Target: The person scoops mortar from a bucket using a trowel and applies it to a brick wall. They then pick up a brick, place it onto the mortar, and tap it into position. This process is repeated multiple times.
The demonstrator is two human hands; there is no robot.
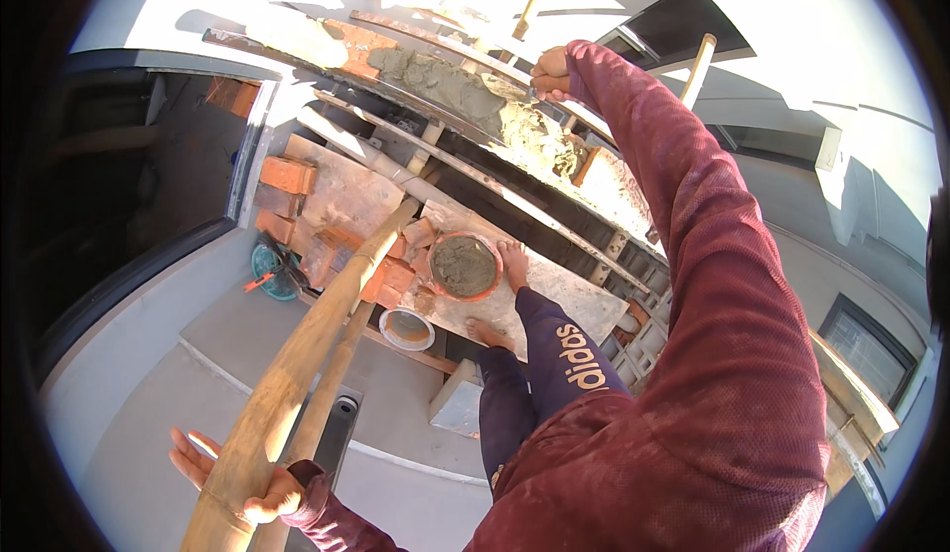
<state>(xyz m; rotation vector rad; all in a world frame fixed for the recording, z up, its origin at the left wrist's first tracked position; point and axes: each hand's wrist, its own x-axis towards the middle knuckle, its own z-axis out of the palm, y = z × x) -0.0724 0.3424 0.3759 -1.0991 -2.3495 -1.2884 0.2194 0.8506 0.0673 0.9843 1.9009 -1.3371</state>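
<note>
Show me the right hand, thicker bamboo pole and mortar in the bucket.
Right hand (552, 74): head view, middle of hand.
Thicker bamboo pole (297, 361): head view, along its shaft.
Bucket mortar (465, 266): head view, centre of its surface.

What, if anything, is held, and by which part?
The left hand is around the thicker bamboo pole toward its near end, fingers spread; what the closed right hand may hold cannot be told.
</note>
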